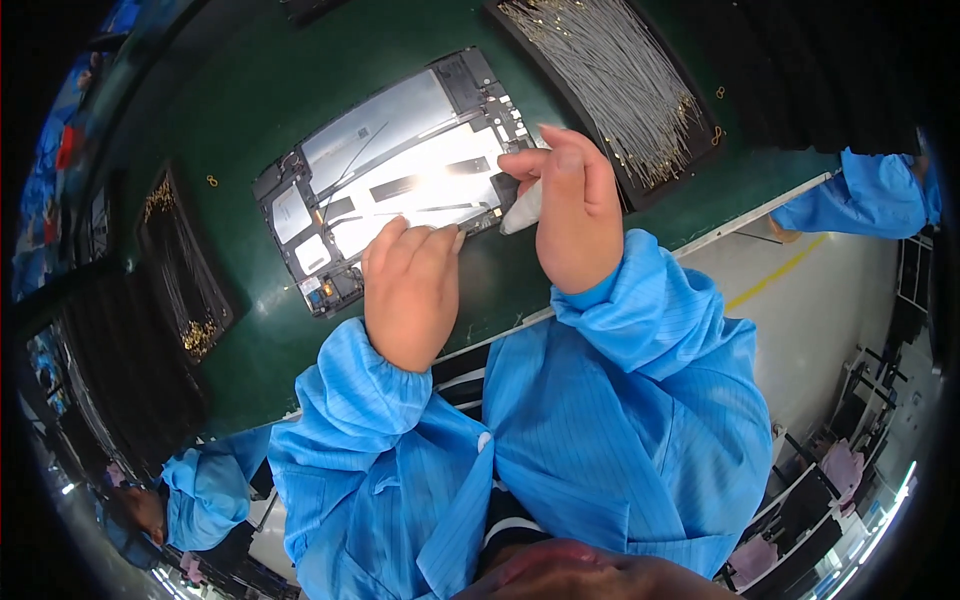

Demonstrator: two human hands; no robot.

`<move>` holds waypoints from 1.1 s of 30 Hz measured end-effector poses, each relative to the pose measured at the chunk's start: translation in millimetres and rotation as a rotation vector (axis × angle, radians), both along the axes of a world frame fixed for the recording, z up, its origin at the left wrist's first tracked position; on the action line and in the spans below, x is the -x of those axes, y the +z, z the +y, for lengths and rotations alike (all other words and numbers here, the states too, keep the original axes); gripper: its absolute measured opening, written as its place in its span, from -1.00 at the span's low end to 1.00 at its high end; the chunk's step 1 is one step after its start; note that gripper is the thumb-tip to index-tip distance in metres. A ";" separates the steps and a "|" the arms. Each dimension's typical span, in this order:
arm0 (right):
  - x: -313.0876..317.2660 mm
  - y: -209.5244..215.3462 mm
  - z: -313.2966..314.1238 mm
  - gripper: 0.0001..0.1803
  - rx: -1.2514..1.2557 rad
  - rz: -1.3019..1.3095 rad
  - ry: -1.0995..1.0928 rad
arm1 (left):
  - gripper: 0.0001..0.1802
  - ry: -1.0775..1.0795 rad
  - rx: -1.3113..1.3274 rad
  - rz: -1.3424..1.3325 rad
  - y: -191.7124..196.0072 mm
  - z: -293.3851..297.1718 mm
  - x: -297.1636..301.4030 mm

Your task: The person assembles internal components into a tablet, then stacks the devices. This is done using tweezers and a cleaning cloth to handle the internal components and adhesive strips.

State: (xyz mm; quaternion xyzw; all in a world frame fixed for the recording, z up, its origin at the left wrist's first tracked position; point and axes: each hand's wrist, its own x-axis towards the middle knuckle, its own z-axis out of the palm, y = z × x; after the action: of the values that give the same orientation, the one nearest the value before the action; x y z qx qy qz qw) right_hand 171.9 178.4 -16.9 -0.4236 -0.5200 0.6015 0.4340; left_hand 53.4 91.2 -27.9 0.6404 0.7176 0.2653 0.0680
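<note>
An opened tablet (375,130) lies tilted on the green table, with silver battery panels, a bright middle panel and small circuit boards at its ends. Over its near edge rest the fingers of my left hand (410,290), laid side by side and holding nothing that shows. Beside their tips a thin dark cable (450,208) runs along the tablet. At the tablet's right end is my right hand (580,205), its fingers bent and apart near the board; one digit wears a white finger cover (522,210). Another thin dark cable (358,155) crosses the battery area.
A dark tray (625,85) of grey cables with gold ends stands at the far right. To the left is a smaller dark tray (185,270) of similar cables. Small loops (718,135) lie near the right tray. Blue-sleeved co-workers (860,195) sit on both sides.
</note>
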 end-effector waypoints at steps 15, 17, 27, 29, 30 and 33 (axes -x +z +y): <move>4.4 -34.9 4.2 -0.72 -0.567 -0.023 0.119 | -0.85 0.006 0.013 -0.019 1.3 4.1 1.7; 4.3 -32.6 2.1 -0.77 -0.529 0.019 0.094 | -0.84 0.000 0.019 -0.027 2.9 5.2 0.8; 21.7 -1.2 22.4 -0.81 -0.918 -0.471 0.459 | -0.82 -0.067 0.000 0.067 11.8 4.5 15.9; -5.5 -4.8 31.7 -0.71 -0.546 -0.290 0.376 | -0.80 0.209 -0.150 0.470 40.2 -3.7 38.8; -7.7 8.7 35.3 -0.63 -0.135 -0.230 0.280 | -0.76 0.372 -0.031 0.523 49.1 -7.9 57.8; -21.9 14.2 32.1 -0.52 0.370 -0.364 0.198 | -0.56 0.817 -0.046 -0.253 11.5 -49.4 97.3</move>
State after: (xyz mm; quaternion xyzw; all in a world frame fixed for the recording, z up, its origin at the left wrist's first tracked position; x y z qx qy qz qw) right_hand 193.8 210.5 -2.7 -0.5440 -0.5095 0.6396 0.1879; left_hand -43.9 41.8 -16.4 0.2671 0.8922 0.3630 0.0306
